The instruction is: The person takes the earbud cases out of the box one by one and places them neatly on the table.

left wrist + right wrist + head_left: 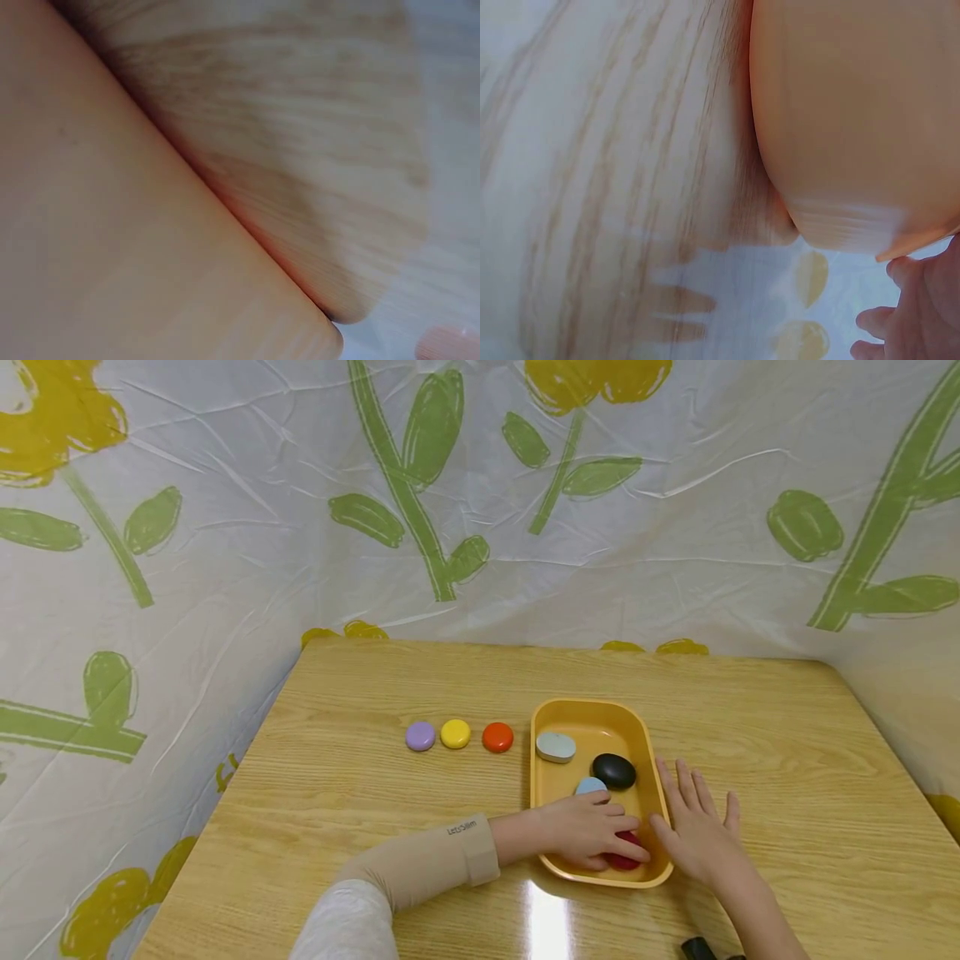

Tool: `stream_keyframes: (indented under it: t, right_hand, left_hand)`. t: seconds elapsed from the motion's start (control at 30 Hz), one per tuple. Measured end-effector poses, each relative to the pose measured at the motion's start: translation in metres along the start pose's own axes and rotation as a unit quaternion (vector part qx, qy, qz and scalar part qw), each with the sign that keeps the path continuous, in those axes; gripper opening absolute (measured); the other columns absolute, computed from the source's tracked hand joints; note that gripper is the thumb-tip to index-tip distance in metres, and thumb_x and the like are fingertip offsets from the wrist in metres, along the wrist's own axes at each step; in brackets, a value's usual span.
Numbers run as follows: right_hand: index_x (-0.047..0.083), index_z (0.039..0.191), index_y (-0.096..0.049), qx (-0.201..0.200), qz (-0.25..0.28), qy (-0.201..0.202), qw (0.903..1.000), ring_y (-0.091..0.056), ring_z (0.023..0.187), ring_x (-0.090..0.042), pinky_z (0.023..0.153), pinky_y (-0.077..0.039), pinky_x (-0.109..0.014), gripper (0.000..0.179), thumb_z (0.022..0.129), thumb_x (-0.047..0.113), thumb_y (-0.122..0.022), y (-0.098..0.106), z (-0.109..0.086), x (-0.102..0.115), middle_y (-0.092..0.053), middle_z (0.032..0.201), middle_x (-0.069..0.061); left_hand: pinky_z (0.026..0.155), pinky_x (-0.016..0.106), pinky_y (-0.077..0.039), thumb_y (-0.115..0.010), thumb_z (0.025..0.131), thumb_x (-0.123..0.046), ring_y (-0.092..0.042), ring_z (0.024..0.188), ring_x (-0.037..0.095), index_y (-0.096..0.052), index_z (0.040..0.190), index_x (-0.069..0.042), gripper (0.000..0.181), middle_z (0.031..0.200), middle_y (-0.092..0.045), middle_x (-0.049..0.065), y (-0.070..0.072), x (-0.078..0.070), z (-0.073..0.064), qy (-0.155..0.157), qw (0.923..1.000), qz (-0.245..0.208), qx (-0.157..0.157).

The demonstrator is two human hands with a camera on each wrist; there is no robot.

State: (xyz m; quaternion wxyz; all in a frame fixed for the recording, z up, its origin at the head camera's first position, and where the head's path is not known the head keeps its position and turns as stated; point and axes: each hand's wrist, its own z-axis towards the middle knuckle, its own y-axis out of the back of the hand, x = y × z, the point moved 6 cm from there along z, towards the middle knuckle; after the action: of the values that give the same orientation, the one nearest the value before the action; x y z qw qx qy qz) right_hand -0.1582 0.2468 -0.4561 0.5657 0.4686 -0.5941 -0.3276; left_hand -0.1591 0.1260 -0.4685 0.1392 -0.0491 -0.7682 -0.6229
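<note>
In the head view, my left hand (588, 833) reaches into a yellow-orange tray (546, 706). Its fingers and thumb hold a dark red rounded piece (624, 853) at the near right corner, which they partly cover. Just beyond this hand lies a light blue piece (590, 785), partly hidden by it. A black oval stone-like piece (613, 771) and a pale grey-blue oval one (556, 747) rest farther back in the tray. My right hand (701, 835), fingers spread, touches the tray's right side from outside. The right wrist view shows this hand (926, 307) beside the tray wall (855, 120).
Left of the tray, a purple disc (420, 736), a yellow disc (455, 734) and an orange-red disc (497, 737) lie in a row on the wooden table (360, 810). A black object (697, 948) shows near my right forearm. Flower-printed cloth (675, 560) hangs behind the table.
</note>
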Motion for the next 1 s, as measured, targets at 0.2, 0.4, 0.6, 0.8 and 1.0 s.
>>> stream_keyframes:
  t: [0.2,0.4,0.6,0.8,1.0]
  right_hand:
    - [0.019,0.148,0.006,0.000,0.001,-0.001,1.0000,-0.001,0.134,-0.046,0.094,0.017,-0.065,0.071,0.095,0.037,-0.038,0.000,-0.001,0.000,0.000,0.149,-0.025]
    - [0.018,0.147,0.006,-0.001,0.003,-0.001,1.0000,0.000,0.134,-0.046,0.094,0.017,-0.065,0.070,0.095,0.036,-0.037,0.000,-0.001,0.001,0.000,0.149,-0.025]
    - [0.019,0.147,0.008,0.005,0.003,-0.001,1.0000,0.000,0.134,-0.046,0.094,0.018,-0.065,0.071,0.096,0.037,-0.037,0.000,-0.002,0.001,0.001,0.149,-0.024]
    - [0.020,0.147,0.009,0.005,0.005,-0.001,1.0000,-0.001,0.134,-0.046,0.095,0.018,-0.064,0.071,0.096,0.036,-0.037,0.001,-0.002,0.002,0.003,0.150,-0.023]
    - [0.020,0.147,0.010,0.006,0.012,0.004,0.9999,0.001,0.134,-0.045,0.095,0.019,-0.064,0.070,0.096,0.036,-0.037,0.001,-0.002,0.003,0.005,0.150,-0.023]
  left_hand:
    - [0.099,0.028,-0.026,-0.039,0.092,-0.053,-0.041,0.113,0.005,-0.031,0.138,-0.044,0.048,0.134,-0.039,-0.010,-0.001,-0.002,-0.001,0.002,0.9999,0.014,0.002]
    - [0.101,0.028,-0.025,-0.039,0.091,-0.054,-0.040,0.114,0.005,-0.030,0.138,-0.046,0.049,0.133,-0.039,-0.011,-0.003,-0.001,-0.002,0.005,0.9996,0.024,0.011]
    - [0.100,0.029,-0.029,-0.042,0.090,-0.052,-0.040,0.114,0.009,-0.034,0.137,-0.043,0.048,0.130,-0.042,-0.007,0.009,0.012,-0.013,0.028,0.9995,-0.004,-0.015]
    - [0.094,0.029,-0.034,-0.046,0.088,-0.053,-0.045,0.107,0.014,-0.040,0.135,-0.039,0.050,0.123,-0.045,0.000,0.032,0.050,-0.043,0.103,0.9914,-0.020,-0.078]
    - [0.097,0.035,-0.035,-0.051,0.089,-0.047,-0.046,0.109,0.019,-0.043,0.133,-0.035,0.046,0.123,-0.045,0.004,0.036,0.095,-0.091,0.217,0.9695,-0.038,-0.107]
